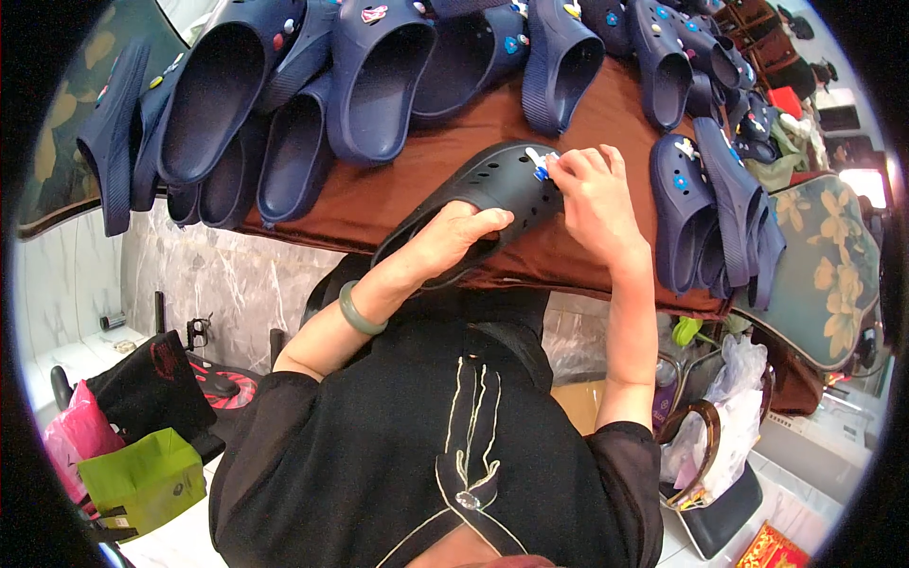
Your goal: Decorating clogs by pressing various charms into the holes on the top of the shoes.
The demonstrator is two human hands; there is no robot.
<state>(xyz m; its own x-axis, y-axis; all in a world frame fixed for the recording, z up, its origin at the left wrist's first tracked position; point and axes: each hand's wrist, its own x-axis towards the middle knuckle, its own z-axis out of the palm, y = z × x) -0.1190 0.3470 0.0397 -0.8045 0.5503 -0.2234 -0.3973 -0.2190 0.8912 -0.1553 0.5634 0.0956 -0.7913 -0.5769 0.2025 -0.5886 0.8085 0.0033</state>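
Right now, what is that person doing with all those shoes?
A person holds a black clog steady with the left hand. The right hand presses a small white and blue charm onto its holed top. Many navy clogs lie around it on a brown cloth.

Lower left of you: crumpled lime-green plastic bag (144, 478) touching pink plastic bag (78, 431). Lower right: red-and-gold printed box (772, 549); white plastic bags (724, 417).

charm (541, 163): mostly covered by right hand (589, 194) fingertips, shape unclear | black clog (492, 189): heel hidden under left hand (454, 237) fingers | navy clogs (379, 76): beyond the fingers, cut by top edge
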